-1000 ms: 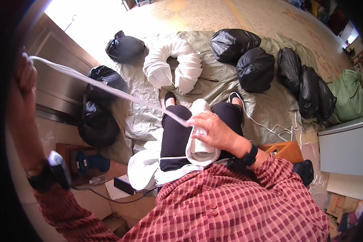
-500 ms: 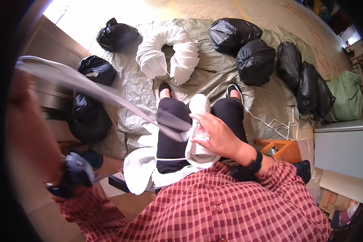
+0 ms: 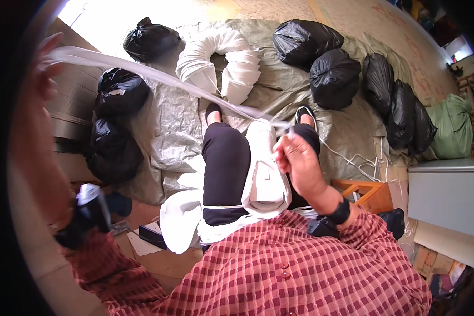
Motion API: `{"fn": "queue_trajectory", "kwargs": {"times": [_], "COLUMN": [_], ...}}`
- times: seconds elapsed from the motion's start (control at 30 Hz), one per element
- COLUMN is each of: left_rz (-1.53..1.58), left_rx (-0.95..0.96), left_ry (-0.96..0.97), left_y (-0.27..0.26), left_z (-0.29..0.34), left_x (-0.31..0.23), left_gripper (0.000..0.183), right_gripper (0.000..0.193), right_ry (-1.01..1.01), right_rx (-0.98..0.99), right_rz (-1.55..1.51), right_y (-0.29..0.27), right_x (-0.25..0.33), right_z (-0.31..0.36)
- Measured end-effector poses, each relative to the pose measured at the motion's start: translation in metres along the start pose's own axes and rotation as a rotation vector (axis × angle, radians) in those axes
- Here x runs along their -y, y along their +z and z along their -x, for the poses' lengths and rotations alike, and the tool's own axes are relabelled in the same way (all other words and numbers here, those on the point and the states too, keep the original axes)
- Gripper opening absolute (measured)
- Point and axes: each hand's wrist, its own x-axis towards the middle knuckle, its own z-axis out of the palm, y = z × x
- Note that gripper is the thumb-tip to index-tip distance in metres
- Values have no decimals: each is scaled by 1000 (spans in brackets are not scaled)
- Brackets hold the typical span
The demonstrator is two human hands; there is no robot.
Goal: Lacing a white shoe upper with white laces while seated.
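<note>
We count two hands, a left hand [image 3: 46, 71] and a right hand [image 3: 303, 163], and one white strip [image 3: 147, 72]. We see one white bundle [image 3: 266, 187], one ring-shaped white stack [image 3: 240, 68], two dark shoes [image 3: 213, 108], one green sack [image 3: 450, 128] and one wooden frame [image 3: 376, 196]. We tally three black bags [image 3: 121, 95] at left and at least four at right, overlap blurring the exact number.

Colour key. Strip [image 3: 168, 81], running from 10 o'clock toward centre, and roll [image 3: 267, 184], centre: white. Pleated ring [image 3: 239, 73], 12 o'clock: white. Shirt [image 3: 247, 263], 6 o'clock: red-and-maroon check. Trousers [image 3: 224, 171]: black. Bags [image 3: 335, 79], 9 to 11 and 1 to nearly 3 o'clock: black. Sack [image 3: 450, 126], near 3 o'clock: green. Ground sheet [image 3: 345, 131]: grey-olive.
</note>
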Motion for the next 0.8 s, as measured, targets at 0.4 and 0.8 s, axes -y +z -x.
{"fn": "queue_trajectory", "kwargs": {"times": [0.4, 0.8], "left_rz": [547, 1052], "left_rx": [654, 38], "left_ry": [-97, -1588], "left_y": [188, 117], "left_z": [251, 307], "left_x": [-68, 120], "left_gripper": [34, 24], "right_gripper": [28, 20], "right_ry": [-13, 450], "right_rx": [199, -391], "right_rz": [-65, 792], "right_y": [43, -206], "right_x": [78, 47], "right_z": [3, 49]}}
